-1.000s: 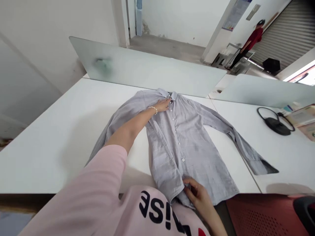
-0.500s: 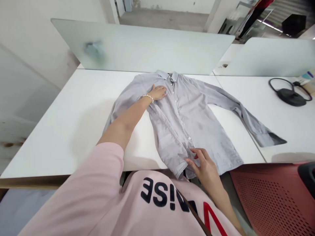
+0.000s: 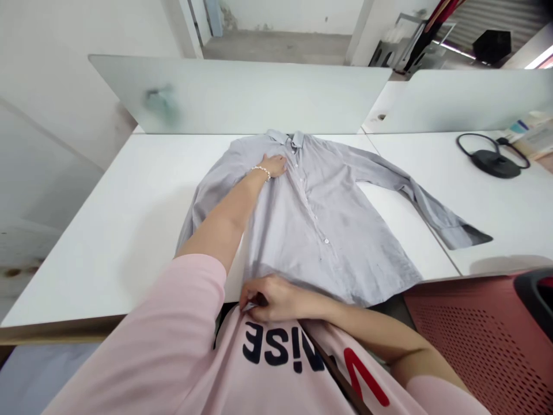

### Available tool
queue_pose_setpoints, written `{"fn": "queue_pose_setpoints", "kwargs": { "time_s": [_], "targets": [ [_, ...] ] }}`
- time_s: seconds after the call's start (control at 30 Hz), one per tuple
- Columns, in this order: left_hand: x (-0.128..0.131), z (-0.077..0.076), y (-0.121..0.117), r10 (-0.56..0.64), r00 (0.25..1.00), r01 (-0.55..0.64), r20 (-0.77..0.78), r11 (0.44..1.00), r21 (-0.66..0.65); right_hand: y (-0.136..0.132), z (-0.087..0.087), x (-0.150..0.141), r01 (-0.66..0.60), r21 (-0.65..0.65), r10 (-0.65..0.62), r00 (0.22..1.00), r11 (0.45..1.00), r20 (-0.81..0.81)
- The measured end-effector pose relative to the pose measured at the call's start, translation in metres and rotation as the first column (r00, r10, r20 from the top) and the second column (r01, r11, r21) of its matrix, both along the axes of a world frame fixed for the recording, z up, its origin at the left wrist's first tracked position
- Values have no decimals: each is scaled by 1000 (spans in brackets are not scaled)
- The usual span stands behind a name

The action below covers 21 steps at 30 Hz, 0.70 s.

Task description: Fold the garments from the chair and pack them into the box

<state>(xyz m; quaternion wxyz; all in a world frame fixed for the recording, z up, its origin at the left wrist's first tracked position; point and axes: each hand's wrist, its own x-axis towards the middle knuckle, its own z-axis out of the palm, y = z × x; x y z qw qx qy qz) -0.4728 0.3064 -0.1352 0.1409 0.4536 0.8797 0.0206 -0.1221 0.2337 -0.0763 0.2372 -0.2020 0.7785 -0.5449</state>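
Observation:
A grey long-sleeved button-up shirt (image 3: 289,230) lies front side up on the white table, its collar toward the frosted divider. One sleeve reaches out to the right; the other runs down the left side, partly behind my left forearm. My left hand (image 3: 275,166), with a beaded bracelet at the wrist, rests flat on the upper chest of the shirt beside the button line. At the table's front edge, my right hand (image 3: 276,297) pinches the lower left corner of the shirt's hem. That side of the shirt is drawn straight between both hands.
Behind the shirt a frosted divider (image 3: 242,95) stands along the back of the white table (image 3: 103,230). A black round device with a looped cable (image 3: 495,163) lies on the right. A red perforated chair (image 3: 479,334) sits at the front right.
My right hand has moved left from the lower button line and grips the hem corner. The folded left side of the shirt is now spread flatter. My left hand stays on the chest.

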Motion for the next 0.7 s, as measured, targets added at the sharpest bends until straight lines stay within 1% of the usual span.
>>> {"fn": "queue_pose_setpoints", "kwargs": {
  "time_s": [0.1, 0.17, 0.23, 0.3, 0.37, 0.4, 0.43, 0.47, 0.5, 0.53, 0.57, 0.6, 0.63, 0.7],
  "targets": [
    [5, -3, -1, 20, 1000, -20, -21, 1000, 17, -22, -24, -17, -36, 9, 35, 997, 999, 63],
    [9, -8, -5, 34, 999, -33, -25, 998, 47, -30, -29, -21, -62, -17, 63, 996, 998, 56],
    [13, -13, -10, 59, 998, -56, -24, 994, 89, -30, -24, -20, -86, -34, 87, 996, 996, 37],
    [17, -18, -14, 85, 996, -81, -21, 987, 137, -24, -15, -20, -89, -2, 89, 996, 996, -28],
    [19, -22, -17, 103, 995, -99, -16, 980, 174, -13, -10, -21, -20, 99, 37, 984, 995, -173],
    [20, -23, -18, 107, 994, -102, -14, 978, 184, -7, -12, -23, 54, 176, -5, 963, 983, -269],
    [20, -24, -18, 107, 994, -103, -12, 976, 191, -1, -16, -24, 149, 263, -44, 930, 953, -365],
    [20, -24, -18, 106, 994, -102, -11, 975, 198, 4, -23, -24, 248, 351, -69, 890, 903, -451],
    [20, -25, -19, 102, 995, -98, -11, 974, 206, 9, -31, -23, 333, 429, -73, 852, 840, -519],
    [20, -25, -19, 94, 995, -90, -11, 972, 216, 13, -41, -21, 394, 490, -59, 821, 777, -567],
    [20, -24, -20, 84, 996, -80, -11, 971, 226, 17, -52, -16, 433, 534, -36, 800, 726, -599],
    [20, -24, -21, 73, 997, -68, -10, 970, 235, 21, -61, -10, 451, 562, -7, 784, 694, -620],
    [20, -23, -23, 60, 998, -56, -7, 968, 244, 24, -70, -3, 457, 577, 21, 772, 677, -635],
    [20, -20, -26, 45, 999, -43, -2, 962, 271, 29, -82, 13, 460, 582, 58, 750, 670, -659]
  ]
}}
